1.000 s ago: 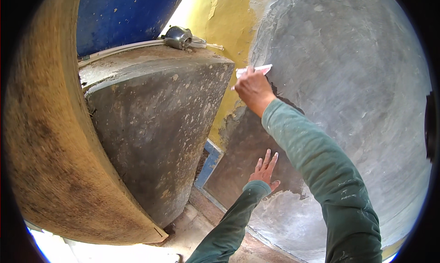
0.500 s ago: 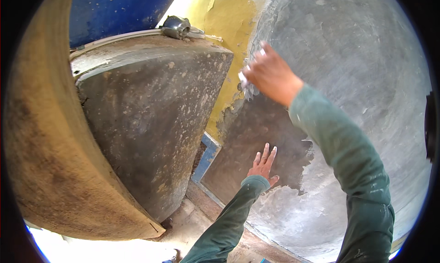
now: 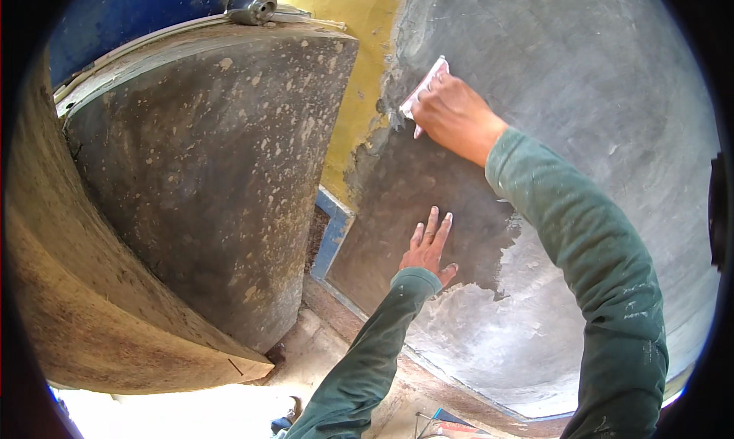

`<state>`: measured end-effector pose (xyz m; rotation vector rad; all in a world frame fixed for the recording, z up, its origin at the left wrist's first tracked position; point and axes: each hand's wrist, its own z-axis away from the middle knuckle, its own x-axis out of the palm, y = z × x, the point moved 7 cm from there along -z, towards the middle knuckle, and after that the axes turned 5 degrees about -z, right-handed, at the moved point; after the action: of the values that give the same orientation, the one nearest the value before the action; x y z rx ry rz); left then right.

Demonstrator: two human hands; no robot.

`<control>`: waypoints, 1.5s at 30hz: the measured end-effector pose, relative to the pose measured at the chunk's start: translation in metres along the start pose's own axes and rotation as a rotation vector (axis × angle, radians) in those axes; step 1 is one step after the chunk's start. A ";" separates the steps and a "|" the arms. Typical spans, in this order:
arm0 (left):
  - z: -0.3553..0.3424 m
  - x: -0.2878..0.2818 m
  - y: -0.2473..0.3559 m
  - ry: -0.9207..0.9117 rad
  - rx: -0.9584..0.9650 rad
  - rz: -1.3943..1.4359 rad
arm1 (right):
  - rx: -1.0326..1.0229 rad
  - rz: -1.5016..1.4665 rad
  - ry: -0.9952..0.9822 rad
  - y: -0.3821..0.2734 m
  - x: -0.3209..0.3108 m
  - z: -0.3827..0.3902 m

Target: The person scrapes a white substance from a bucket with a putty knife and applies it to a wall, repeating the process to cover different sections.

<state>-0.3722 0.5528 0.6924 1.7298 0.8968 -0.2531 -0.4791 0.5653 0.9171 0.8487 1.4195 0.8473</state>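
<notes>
My right hand (image 3: 457, 116) is closed round a thin, flat whitish-pink scraper (image 3: 423, 87), whose kind I cannot make out fully. Its edge lies at the left border of the grey plastered wall (image 3: 581, 79), where bare yellow wall (image 3: 348, 133) begins. Lower down, my left hand (image 3: 427, 246) rests with fingers spread on a darker brownish patch (image 3: 390, 186) of the wall; nothing is in it. Ragged lighter plaster surrounds the patch on its right and lower sides.
A large dark, speckled slab (image 3: 206, 164) stands at the left, beside a tan curved surface (image 3: 115, 324). A dark metal cylinder (image 3: 251, 7) lies on the slab's top edge, by a blue panel (image 3: 130, 26). Blue trim (image 3: 332, 229) edges the wall's foot.
The view has shifted, so the slab sits further left and higher. My right hand has turned, and the scraper now shows plainly at the wall. My left hand keeps its place on the dark patch.
</notes>
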 end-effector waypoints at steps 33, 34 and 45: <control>0.261 0.167 -0.161 0.029 -0.360 0.323 | 0.146 0.001 0.223 0.060 -0.066 -0.023; 0.267 0.167 -0.165 0.020 -0.372 0.309 | 0.152 0.047 0.148 0.063 -0.058 -0.036; 0.288 0.191 -0.175 -0.080 -0.436 0.243 | 0.057 -0.062 -0.091 -0.036 -0.009 0.113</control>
<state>-0.2826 0.3959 0.3498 1.3924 0.6198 0.0352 -0.3667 0.5416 0.8876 0.8711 1.3882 0.7150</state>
